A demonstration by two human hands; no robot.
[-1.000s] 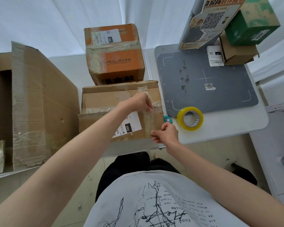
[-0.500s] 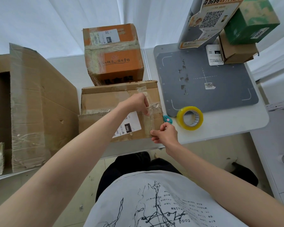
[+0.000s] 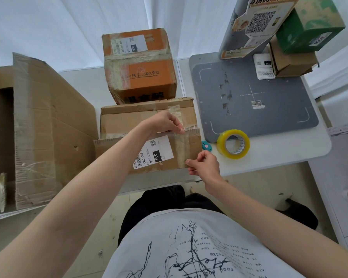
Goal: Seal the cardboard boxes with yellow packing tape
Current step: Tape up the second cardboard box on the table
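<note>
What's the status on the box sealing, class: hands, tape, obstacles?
Left hand pinching tape strip at flap seam; right hand pinching its lower end. Brown box partly sealed. Yellow tape roll idle alongside. Nothing blocking.

Grey mat [image 3: 253, 117] at 2 o'clock, w/ white label [image 3: 264, 66] at its far edge; teal cutter [image 3: 206, 146] just beside mat's near-left corner; QR-code poster [image 3: 259, 25] at 1 o'clock.

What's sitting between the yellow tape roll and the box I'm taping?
In the head view, a small teal cutter lies on the white table, between the yellow tape roll and the cardboard box.
</note>
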